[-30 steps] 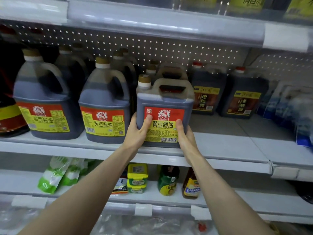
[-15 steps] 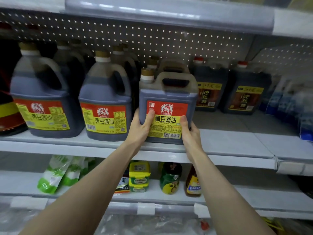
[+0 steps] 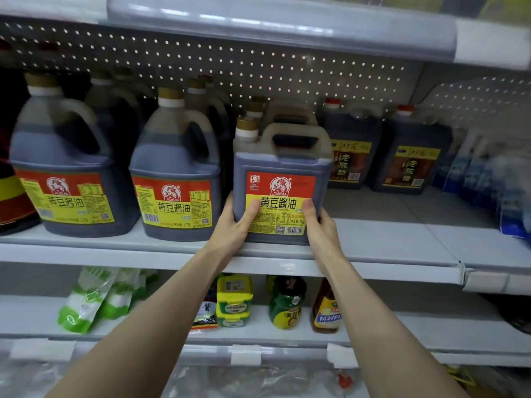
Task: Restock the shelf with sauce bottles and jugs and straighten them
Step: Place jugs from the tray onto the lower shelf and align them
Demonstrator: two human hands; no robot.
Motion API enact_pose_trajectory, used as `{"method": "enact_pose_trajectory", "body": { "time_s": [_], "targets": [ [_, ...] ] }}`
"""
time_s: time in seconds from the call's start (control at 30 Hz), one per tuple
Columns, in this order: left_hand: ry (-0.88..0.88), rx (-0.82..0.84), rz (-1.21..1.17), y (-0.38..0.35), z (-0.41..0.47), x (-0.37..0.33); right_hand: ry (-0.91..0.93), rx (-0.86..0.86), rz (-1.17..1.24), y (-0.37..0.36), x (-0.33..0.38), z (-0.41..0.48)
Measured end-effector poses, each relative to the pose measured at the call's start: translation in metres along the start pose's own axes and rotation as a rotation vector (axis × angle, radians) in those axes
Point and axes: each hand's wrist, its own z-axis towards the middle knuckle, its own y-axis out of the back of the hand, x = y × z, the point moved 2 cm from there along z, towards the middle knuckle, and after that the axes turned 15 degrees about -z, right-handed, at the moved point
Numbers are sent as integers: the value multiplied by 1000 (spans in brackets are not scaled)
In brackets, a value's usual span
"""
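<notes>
A square soy sauce jug (image 3: 280, 168) with a red-and-yellow label and top handle stands upright at the front edge of the middle shelf (image 3: 388, 248). My left hand (image 3: 234, 225) grips its lower left corner, thumb on the label. My right hand (image 3: 319, 225) grips its lower right corner the same way. Two rounder soy sauce jugs (image 3: 175, 179) (image 3: 61, 168) with the same label stand to its left, more jugs behind them. Two dark vinegar jugs (image 3: 352, 150) (image 3: 411, 162) stand further back on the right.
Bare shelf lies in front of the vinegar jugs. Blue-and-white bags (image 3: 494, 182) sit at the far right. The lower shelf holds green pouches (image 3: 86, 303), a yellow-lidded tub (image 3: 234, 300) and small bottles (image 3: 286, 303). An upper shelf edge (image 3: 287, 27) hangs overhead.
Both hands keep their grip on the square jug, which has stayed at the shelf front. The view has shifted slightly downward and closer.
</notes>
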Motion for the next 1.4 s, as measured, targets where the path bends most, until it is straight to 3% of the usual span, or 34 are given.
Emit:
{"method": "enact_pose_trajectory", "body": {
  "time_s": [1.4],
  "targets": [
    [-22,45,40,2,5,2,7,-44,10,-1,1,1]
  ]
}}
